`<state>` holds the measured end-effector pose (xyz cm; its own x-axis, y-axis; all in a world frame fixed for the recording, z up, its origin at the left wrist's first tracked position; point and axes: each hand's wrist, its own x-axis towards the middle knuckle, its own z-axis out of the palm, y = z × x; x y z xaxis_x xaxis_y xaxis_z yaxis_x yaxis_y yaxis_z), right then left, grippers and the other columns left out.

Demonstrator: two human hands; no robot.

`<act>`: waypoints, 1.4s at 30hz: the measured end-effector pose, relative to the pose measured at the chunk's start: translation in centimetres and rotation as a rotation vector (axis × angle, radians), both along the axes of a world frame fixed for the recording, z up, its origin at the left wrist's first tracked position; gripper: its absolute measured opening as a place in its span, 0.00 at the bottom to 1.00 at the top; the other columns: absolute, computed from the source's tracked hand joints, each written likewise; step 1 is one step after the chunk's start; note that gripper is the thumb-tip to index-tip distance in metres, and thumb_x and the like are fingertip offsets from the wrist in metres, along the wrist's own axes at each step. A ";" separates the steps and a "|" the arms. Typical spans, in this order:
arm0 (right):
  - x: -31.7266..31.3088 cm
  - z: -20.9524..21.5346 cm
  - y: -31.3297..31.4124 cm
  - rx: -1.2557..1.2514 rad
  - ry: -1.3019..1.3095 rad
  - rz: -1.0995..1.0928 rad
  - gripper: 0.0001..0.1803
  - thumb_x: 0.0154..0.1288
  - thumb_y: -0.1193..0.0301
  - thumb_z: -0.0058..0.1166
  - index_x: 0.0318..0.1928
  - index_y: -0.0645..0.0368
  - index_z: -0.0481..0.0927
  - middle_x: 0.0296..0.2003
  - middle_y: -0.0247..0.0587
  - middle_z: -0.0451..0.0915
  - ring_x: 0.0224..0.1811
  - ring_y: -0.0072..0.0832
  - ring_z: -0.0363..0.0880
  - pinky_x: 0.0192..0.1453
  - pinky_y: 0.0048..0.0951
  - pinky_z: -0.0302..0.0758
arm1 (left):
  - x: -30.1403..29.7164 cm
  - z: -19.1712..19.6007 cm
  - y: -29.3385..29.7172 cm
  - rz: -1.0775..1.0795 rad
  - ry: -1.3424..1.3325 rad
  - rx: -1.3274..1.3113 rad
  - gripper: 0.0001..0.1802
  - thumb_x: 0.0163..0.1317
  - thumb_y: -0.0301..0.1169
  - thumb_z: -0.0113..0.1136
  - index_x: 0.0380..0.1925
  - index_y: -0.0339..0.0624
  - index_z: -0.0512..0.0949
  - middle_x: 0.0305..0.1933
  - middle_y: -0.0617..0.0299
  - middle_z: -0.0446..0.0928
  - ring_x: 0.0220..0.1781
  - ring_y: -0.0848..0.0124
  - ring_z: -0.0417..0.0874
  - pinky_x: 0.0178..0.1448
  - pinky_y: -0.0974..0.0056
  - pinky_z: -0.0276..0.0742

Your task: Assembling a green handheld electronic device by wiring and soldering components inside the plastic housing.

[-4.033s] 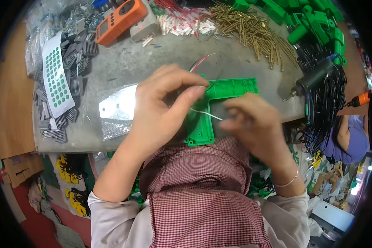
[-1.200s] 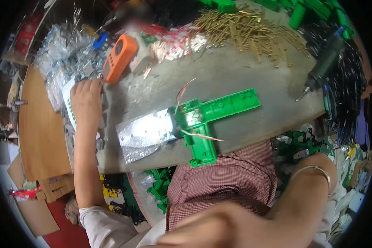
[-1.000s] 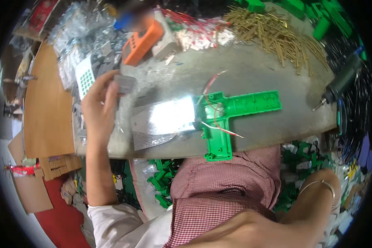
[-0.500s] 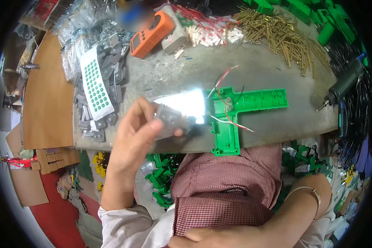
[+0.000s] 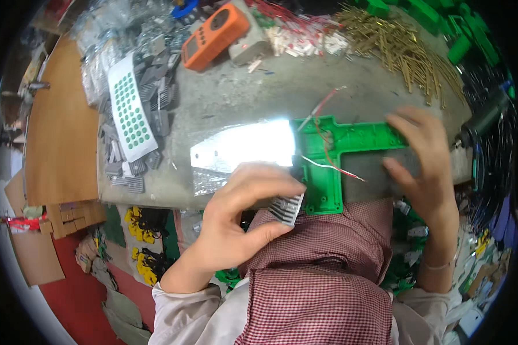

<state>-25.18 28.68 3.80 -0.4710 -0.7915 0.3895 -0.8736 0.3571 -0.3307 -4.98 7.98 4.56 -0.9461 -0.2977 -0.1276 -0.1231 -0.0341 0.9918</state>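
A green T-shaped plastic housing (image 5: 351, 141) lies on the grey table (image 5: 282, 92), with red and white wires (image 5: 328, 164) across it. My left hand (image 5: 242, 215) is at the table's near edge, shut on a small ribbed grey metal part (image 5: 286, 208), just left of the housing's stem. My right hand (image 5: 423, 167) rests with spread fingers on the housing's right arm. A shiny metal plate (image 5: 242, 149) lies left of the housing.
A heap of grey ribbed parts and a white card with green dots (image 5: 129, 109) lie at the left. An orange handheld meter (image 5: 213, 35), brass pins (image 5: 403, 46), green housings (image 5: 437, 17) and a black rotary tool (image 5: 486, 118) ring the table. A wooden board (image 5: 57, 126) lies far left.
My left hand reached to the heap of ribbed parts, took one and brought it back to the housing. My right hand came up from below onto the housing's right arm.
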 end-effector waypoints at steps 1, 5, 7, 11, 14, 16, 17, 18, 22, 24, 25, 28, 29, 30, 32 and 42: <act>-0.3 -0.9 -0.4 0.005 -0.009 -0.016 0.26 0.52 0.69 0.65 0.53 0.61 0.78 0.46 0.48 0.77 0.54 0.47 0.73 0.58 0.43 0.70 | 0.2 -0.6 0.0 -0.036 0.075 -0.152 0.27 0.48 0.26 0.77 0.44 0.37 0.71 0.50 0.49 0.76 0.56 0.59 0.78 0.62 0.55 0.70; -1.3 -2.3 -1.1 -0.038 -0.139 0.099 0.27 0.54 0.68 0.66 0.55 0.59 0.77 0.45 0.46 0.77 0.52 0.45 0.73 0.57 0.42 0.70 | 0.7 -3.1 0.7 -0.005 0.207 -0.388 0.30 0.47 0.20 0.75 0.47 0.38 0.68 0.50 0.48 0.76 0.55 0.59 0.78 0.63 0.56 0.72; -1.7 -2.7 -1.2 -0.075 -0.239 0.132 0.23 0.55 0.67 0.66 0.52 0.59 0.78 0.42 0.44 0.76 0.47 0.43 0.73 0.54 0.40 0.70 | 0.6 -3.6 0.8 0.005 0.259 -0.538 0.31 0.47 0.19 0.75 0.47 0.38 0.65 0.50 0.46 0.76 0.55 0.58 0.79 0.61 0.55 0.75; -1.3 -3.4 -1.3 -0.125 -0.250 0.121 0.21 0.55 0.68 0.66 0.49 0.59 0.78 0.40 0.42 0.76 0.44 0.42 0.73 0.52 0.38 0.70 | 0.9 -4.1 1.2 0.035 0.268 -0.536 0.31 0.47 0.19 0.75 0.47 0.38 0.65 0.50 0.46 0.76 0.54 0.57 0.81 0.61 0.53 0.76; -1.2 -3.7 -1.2 -0.132 -0.244 0.119 0.21 0.54 0.68 0.67 0.48 0.59 0.78 0.39 0.41 0.76 0.43 0.41 0.73 0.51 0.37 0.70 | 0.7 -3.7 1.2 0.000 0.273 -0.640 0.31 0.46 0.18 0.76 0.47 0.38 0.66 0.50 0.45 0.76 0.54 0.55 0.81 0.60 0.53 0.77; -1.2 -4.0 -1.2 -0.157 -0.241 0.119 0.21 0.53 0.68 0.67 0.48 0.58 0.78 0.39 0.40 0.76 0.43 0.41 0.73 0.51 0.37 0.70 | 0.5 -3.3 1.1 -0.044 0.266 -0.740 0.31 0.44 0.16 0.76 0.46 0.38 0.67 0.50 0.43 0.78 0.54 0.55 0.82 0.60 0.53 0.77; -1.2 -4.0 -1.2 -0.156 -0.244 0.114 0.21 0.53 0.68 0.67 0.48 0.58 0.78 0.39 0.40 0.76 0.43 0.41 0.73 0.51 0.37 0.70 | 0.4 -3.0 1.0 -0.050 0.265 -0.738 0.31 0.44 0.16 0.76 0.46 0.38 0.67 0.50 0.43 0.78 0.54 0.55 0.82 0.60 0.53 0.77; -1.2 -4.1 -1.2 -0.154 -0.241 0.111 0.21 0.53 0.68 0.67 0.48 0.58 0.78 0.39 0.40 0.76 0.43 0.41 0.74 0.51 0.37 0.70 | 0.3 -2.6 1.0 -0.071 0.248 -0.783 0.32 0.43 0.15 0.75 0.46 0.37 0.67 0.49 0.42 0.79 0.53 0.54 0.83 0.60 0.53 0.78; -1.2 -4.1 -1.2 -0.148 -0.220 0.101 0.21 0.53 0.69 0.68 0.48 0.57 0.78 0.39 0.40 0.76 0.43 0.41 0.74 0.51 0.38 0.69 | -0.1 -2.0 0.4 -0.078 0.287 -0.888 0.27 0.39 0.17 0.75 0.42 0.35 0.74 0.48 0.46 0.83 0.43 0.57 0.87 0.41 0.66 0.82; -1.1 -4.2 -1.1 -0.152 -0.224 0.097 0.21 0.53 0.68 0.68 0.48 0.57 0.78 0.39 0.40 0.76 0.43 0.41 0.74 0.51 0.38 0.69 | -0.1 -1.9 0.3 -0.088 0.280 -0.871 0.27 0.39 0.16 0.74 0.42 0.35 0.74 0.48 0.45 0.83 0.43 0.56 0.87 0.40 0.66 0.82; -1.1 -4.3 -1.2 -0.157 -0.225 0.099 0.21 0.53 0.68 0.68 0.48 0.56 0.78 0.39 0.40 0.76 0.43 0.42 0.74 0.52 0.38 0.69 | -0.1 -1.9 0.2 -0.093 0.273 -0.858 0.28 0.38 0.16 0.74 0.42 0.35 0.74 0.48 0.44 0.83 0.44 0.56 0.87 0.40 0.66 0.83; -1.1 -4.3 -1.3 -0.157 -0.230 0.100 0.21 0.53 0.67 0.68 0.48 0.56 0.78 0.39 0.40 0.76 0.43 0.42 0.74 0.51 0.38 0.69 | -0.3 -2.2 -0.2 -0.103 0.331 -0.838 0.27 0.38 0.14 0.72 0.42 0.34 0.74 0.47 0.43 0.83 0.45 0.55 0.88 0.40 0.65 0.83; -1.1 -4.3 -1.3 -0.159 -0.231 0.099 0.21 0.53 0.67 0.68 0.48 0.56 0.78 0.39 0.40 0.76 0.43 0.42 0.74 0.51 0.38 0.69 | -0.2 -1.9 -0.1 -0.105 0.330 -0.840 0.27 0.38 0.14 0.72 0.42 0.34 0.74 0.47 0.43 0.83 0.45 0.55 0.88 0.40 0.65 0.83; -1.1 -4.4 -1.2 -0.167 -0.226 0.098 0.21 0.53 0.67 0.68 0.48 0.56 0.78 0.39 0.40 0.76 0.43 0.42 0.74 0.51 0.39 0.69 | -0.1 -1.5 0.1 -0.150 0.273 -0.843 0.29 0.39 0.14 0.73 0.43 0.34 0.71 0.48 0.40 0.81 0.49 0.53 0.86 0.48 0.59 0.82; -1.2 -4.4 -1.2 -0.177 -0.218 0.095 0.21 0.53 0.67 0.68 0.48 0.56 0.78 0.39 0.40 0.76 0.43 0.42 0.74 0.51 0.39 0.68 | -0.1 -1.3 0.3 -0.195 0.219 -0.848 0.30 0.41 0.13 0.74 0.45 0.33 0.68 0.49 0.36 0.80 0.53 0.51 0.84 0.56 0.53 0.81; -0.9 -4.2 -1.2 -0.142 -0.215 0.078 0.21 0.53 0.65 0.67 0.48 0.57 0.78 0.39 0.39 0.75 0.44 0.40 0.72 0.52 0.39 0.68 | 0.0 -1.9 0.0 -0.199 0.265 -0.936 0.32 0.39 0.15 0.77 0.44 0.33 0.69 0.45 0.37 0.82 0.49 0.50 0.86 0.49 0.55 0.84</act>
<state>-26.04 27.48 -0.44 -0.4947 -0.7731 0.3970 -0.8009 0.2283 -0.5535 -5.02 7.98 2.63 -0.9538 -0.0030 0.3005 0.1882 0.7738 0.6049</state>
